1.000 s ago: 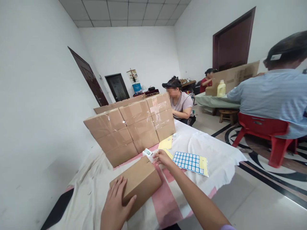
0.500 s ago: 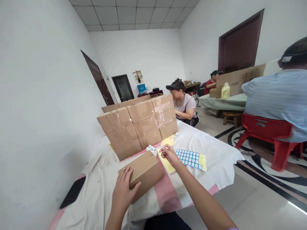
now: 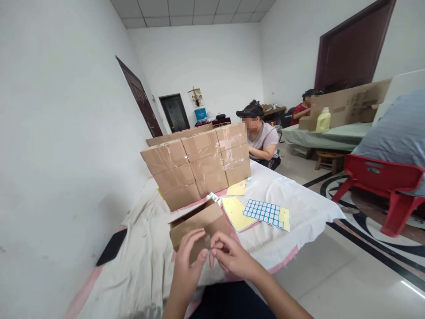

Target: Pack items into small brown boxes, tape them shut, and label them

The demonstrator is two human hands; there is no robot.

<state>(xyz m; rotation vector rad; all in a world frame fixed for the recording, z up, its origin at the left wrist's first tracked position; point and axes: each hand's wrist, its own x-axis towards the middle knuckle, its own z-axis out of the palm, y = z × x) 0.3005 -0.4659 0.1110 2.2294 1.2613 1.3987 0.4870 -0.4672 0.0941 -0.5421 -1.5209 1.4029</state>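
A brown cardboard box (image 3: 202, 223) rests on the cloth right before me, its top edge slightly parted on the far side. My left hand (image 3: 190, 257) is at the box's near side, fingers stretched and thumb apart, the thumb tip close to my right fingers. My right hand (image 3: 227, 254) is pinched in front of the box; whatever lies between its fingertips is too small to make out. To the right of the box lie a yellow sheet (image 3: 237, 212) and a sheet of blue-edged white labels (image 3: 264, 212). A small white item (image 3: 214, 197) shows partly behind the box.
Stacked, taped cartons (image 3: 199, 164) form a wall across the table. A black flat object (image 3: 112, 247) lies at the left edge of the cloth (image 3: 142, 257). One person (image 3: 264, 137) sits beyond the cartons; another sits by a red chair (image 3: 381, 173) at right.
My right hand has moved left and toward me, from above the yellow sheet to the front of the box. My left hand has come off the box top, whose edge now stands parted.
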